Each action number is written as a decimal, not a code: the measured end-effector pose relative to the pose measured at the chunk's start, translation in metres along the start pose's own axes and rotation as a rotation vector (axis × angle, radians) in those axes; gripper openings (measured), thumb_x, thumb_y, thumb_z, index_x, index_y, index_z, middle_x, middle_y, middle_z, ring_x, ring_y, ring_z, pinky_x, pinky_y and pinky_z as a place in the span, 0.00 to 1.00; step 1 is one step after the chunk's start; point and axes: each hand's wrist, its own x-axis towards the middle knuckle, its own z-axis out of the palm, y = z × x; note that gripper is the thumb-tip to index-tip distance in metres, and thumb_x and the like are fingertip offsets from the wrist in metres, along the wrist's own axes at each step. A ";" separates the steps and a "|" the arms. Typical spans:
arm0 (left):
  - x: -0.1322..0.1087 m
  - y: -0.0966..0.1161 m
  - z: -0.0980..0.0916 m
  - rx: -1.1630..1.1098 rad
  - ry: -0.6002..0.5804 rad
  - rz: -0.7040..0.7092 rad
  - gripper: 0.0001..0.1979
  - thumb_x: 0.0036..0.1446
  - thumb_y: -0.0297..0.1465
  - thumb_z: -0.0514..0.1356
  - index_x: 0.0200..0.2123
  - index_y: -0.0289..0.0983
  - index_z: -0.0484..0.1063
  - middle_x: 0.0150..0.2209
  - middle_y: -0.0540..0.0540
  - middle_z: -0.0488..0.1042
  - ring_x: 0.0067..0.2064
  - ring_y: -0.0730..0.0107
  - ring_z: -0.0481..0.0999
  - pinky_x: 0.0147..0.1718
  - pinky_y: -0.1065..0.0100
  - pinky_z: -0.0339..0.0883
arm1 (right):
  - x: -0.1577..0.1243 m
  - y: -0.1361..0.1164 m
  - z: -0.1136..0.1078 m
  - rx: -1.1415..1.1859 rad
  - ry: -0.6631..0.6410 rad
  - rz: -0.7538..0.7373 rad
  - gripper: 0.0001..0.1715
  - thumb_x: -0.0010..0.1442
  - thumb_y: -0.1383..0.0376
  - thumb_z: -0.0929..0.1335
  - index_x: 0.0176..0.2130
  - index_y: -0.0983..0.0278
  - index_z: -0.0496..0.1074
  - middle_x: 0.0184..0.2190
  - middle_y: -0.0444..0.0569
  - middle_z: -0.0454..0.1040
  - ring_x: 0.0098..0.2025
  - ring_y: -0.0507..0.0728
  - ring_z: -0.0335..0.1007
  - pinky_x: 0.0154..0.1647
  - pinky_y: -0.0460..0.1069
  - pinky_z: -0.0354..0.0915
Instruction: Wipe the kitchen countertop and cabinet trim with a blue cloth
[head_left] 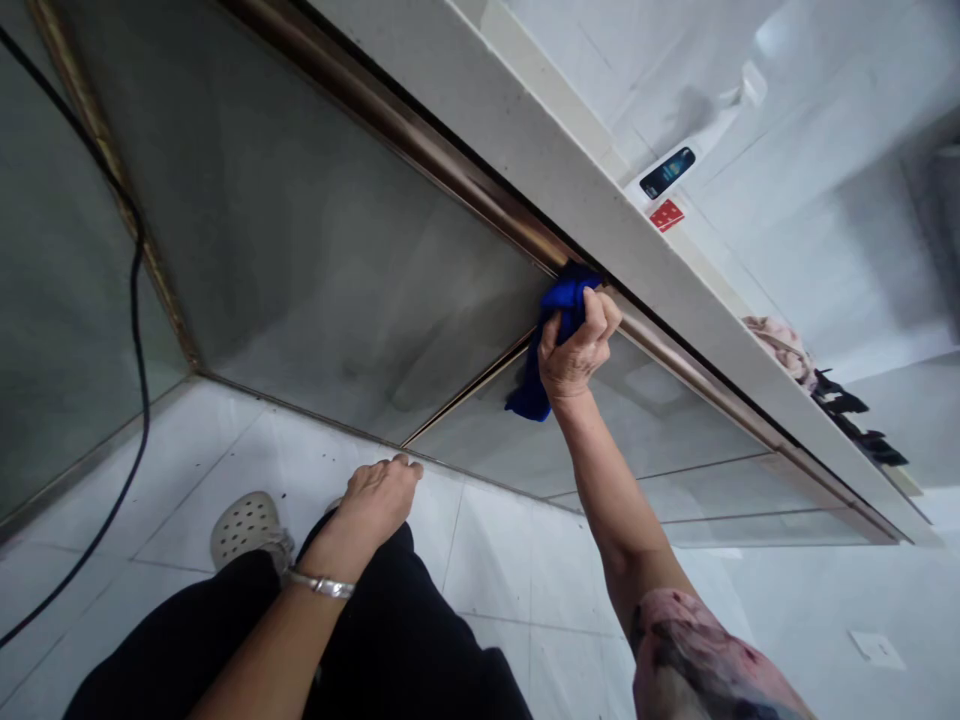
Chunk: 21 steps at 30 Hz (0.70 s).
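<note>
A blue cloth (534, 385) is bunched in my right hand (576, 348), with part of it hanging below the fingers. I am pressing it against the brown metallic strip (517, 228) under the countertop edge, where two grey cabinet doors (360, 240) meet. My left hand (381, 492) is over my knee, its fingers curled together, and I see nothing in it. A silver bracelet (326, 586) circles that wrist.
The pale countertop edge (540, 160) runs diagonally above the doors. On it are a white handled device with a dark screen (667, 173), a red label (666, 215) and a bundled pinkish cloth (784, 348). A black cable (137, 290) hangs at left. White tiles (495, 560) cover the floor.
</note>
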 end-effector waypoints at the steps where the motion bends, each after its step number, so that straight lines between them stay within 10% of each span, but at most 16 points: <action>1: 0.001 0.000 0.002 0.007 -0.008 0.004 0.26 0.63 0.16 0.45 0.53 0.35 0.78 0.52 0.34 0.79 0.52 0.50 0.81 0.49 0.54 0.73 | -0.005 0.000 0.002 -0.007 0.014 -0.006 0.25 0.70 0.54 0.61 0.61 0.64 0.65 0.55 0.62 0.67 0.62 0.66 0.69 0.61 0.64 0.72; 9: 0.001 -0.003 0.006 0.040 -0.031 -0.011 0.25 0.65 0.18 0.45 0.53 0.36 0.78 0.52 0.35 0.79 0.52 0.52 0.81 0.50 0.56 0.73 | -0.051 -0.001 0.006 0.049 -0.212 -0.263 0.20 0.70 0.58 0.63 0.57 0.63 0.70 0.49 0.61 0.74 0.51 0.60 0.77 0.50 0.54 0.76; 16: 0.001 0.001 0.010 0.030 -0.022 -0.001 0.26 0.63 0.16 0.45 0.51 0.36 0.79 0.51 0.34 0.79 0.52 0.54 0.81 0.51 0.57 0.73 | 0.002 -0.025 0.018 -0.084 0.058 -0.241 0.22 0.72 0.57 0.61 0.59 0.64 0.68 0.46 0.57 0.73 0.47 0.59 0.76 0.43 0.51 0.76; 21: 0.001 0.006 0.007 0.018 -0.035 0.030 0.28 0.61 0.15 0.44 0.52 0.35 0.79 0.52 0.33 0.78 0.52 0.52 0.80 0.51 0.54 0.72 | 0.029 -0.092 0.072 -0.079 -0.201 -0.265 0.24 0.76 0.61 0.55 0.62 0.66 0.66 0.52 0.60 0.72 0.43 0.56 0.75 0.44 0.48 0.73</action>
